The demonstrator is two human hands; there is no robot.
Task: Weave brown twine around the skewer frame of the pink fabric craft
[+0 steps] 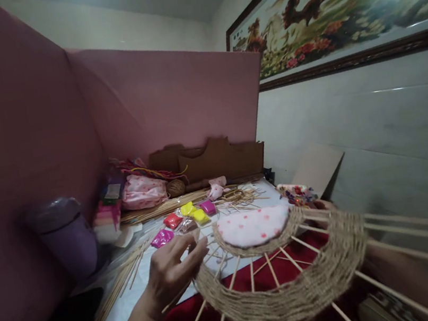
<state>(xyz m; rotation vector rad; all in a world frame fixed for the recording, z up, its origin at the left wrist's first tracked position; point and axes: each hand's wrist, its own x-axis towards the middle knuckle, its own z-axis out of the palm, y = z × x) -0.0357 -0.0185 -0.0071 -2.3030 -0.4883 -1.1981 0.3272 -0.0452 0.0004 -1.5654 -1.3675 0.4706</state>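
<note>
A half-round fan-shaped weaving of brown twine on thin sticks is held up in front of me. Its centre is a half circle of white cloth with red dots, bordered by an inner twine band. My left hand is closed at the left end of the weaving, fingers bent round its edge; the fingertips partly overlap it. On the right side, my right hand grips the weaving near the straight edge, largely hidden behind the sticks and outer band. Bare stick ends stick out below and to the right.
Red, yellow and purple packets lie on the white tabletop. Behind are loose sticks, a twine ball, pink cloth and brown cardboard. A purple bin stands left; a framed picture hangs right.
</note>
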